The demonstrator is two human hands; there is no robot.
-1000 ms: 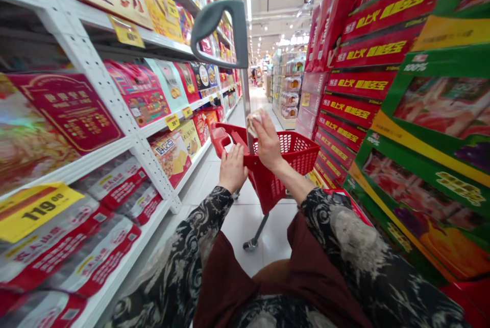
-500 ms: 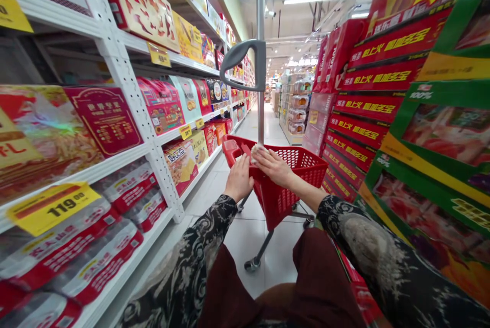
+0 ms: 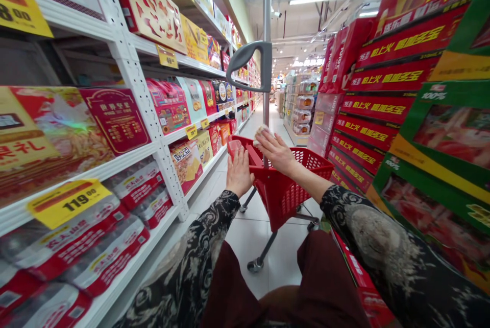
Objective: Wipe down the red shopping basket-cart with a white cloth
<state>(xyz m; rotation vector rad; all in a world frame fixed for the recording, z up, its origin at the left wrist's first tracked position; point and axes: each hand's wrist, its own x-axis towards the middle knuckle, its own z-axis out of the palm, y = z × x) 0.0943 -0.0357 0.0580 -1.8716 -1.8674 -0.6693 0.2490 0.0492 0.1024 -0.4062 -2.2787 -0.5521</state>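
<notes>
A red plastic shopping cart [image 3: 275, 200] on thin grey legs with casters stands in front of my knees. My left hand [image 3: 240, 172] lies on its near left corner, fingers stretched out over the red edge. In my right hand [image 3: 277, 151] is a whitish cloth [image 3: 261, 135], bunched under the fingers beside the metal pole [image 3: 267, 113] that rises from the cart. The palm side of the right hand is hidden. A grey looped handle [image 3: 248, 67] sits on the pole above both hands.
White shelving [image 3: 168, 139] with boxed goods and yellow price tags runs along the left. Wrapped bottle packs [image 3: 111, 256] fill its lowest shelf. Stacked red drink cartons [image 3: 383, 106] and green fruit boxes [image 3: 455, 134] rise close on the right. A tiled aisle leads ahead.
My right hand has moved up with the cloth, from the cart's rim to beside the pole. My left hand stays at the corner. The view has shifted slightly.
</notes>
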